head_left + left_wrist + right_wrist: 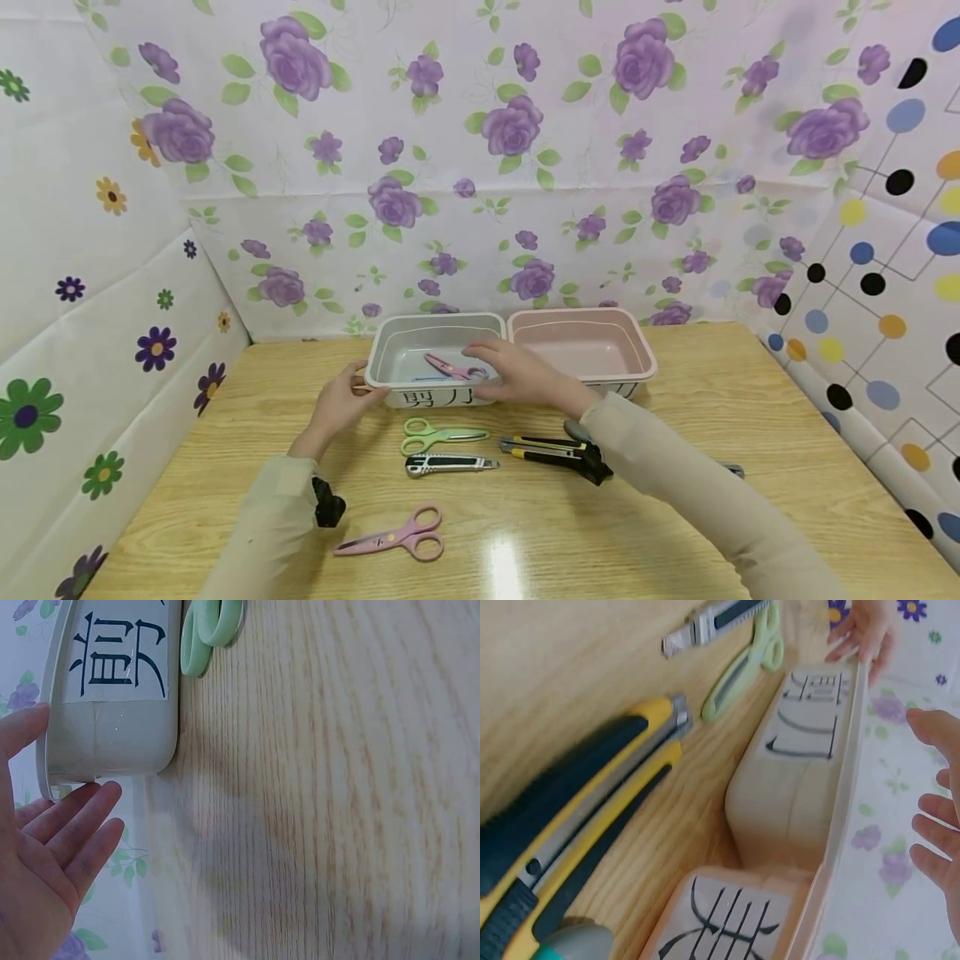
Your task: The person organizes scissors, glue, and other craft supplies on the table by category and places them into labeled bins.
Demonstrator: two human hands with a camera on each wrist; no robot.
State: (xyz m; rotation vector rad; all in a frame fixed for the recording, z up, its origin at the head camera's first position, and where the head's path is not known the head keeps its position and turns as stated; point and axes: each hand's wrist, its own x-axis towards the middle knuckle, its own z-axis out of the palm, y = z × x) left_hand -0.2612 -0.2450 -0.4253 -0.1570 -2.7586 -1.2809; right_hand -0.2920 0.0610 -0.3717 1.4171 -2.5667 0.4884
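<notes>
My left hand [341,408] is at the left end of a light grey plastic bin [112,739] with a label of large characters. Its thumb touches the rim, and its fairly straight fingers rest by the end wall. Over the bin's right part hovers my right hand [521,372], fingers apart and holding nothing, as the right wrist view also shows. Pink-handled scissors [442,364] lie inside the grey bin under that hand, beside a thin blue item, partly hidden. In front of the bin are green scissors [442,435] and a silver-and-black utility knife [446,465].
A pink bin [577,346] adjoins the grey one. Yellow-and-black utility knives [592,817] lie before it, with a grey-ended item [581,941] close by. Pink scissors [397,535] lie nearer the front. Past the right sleeve, a grey item [732,470] is mostly hidden.
</notes>
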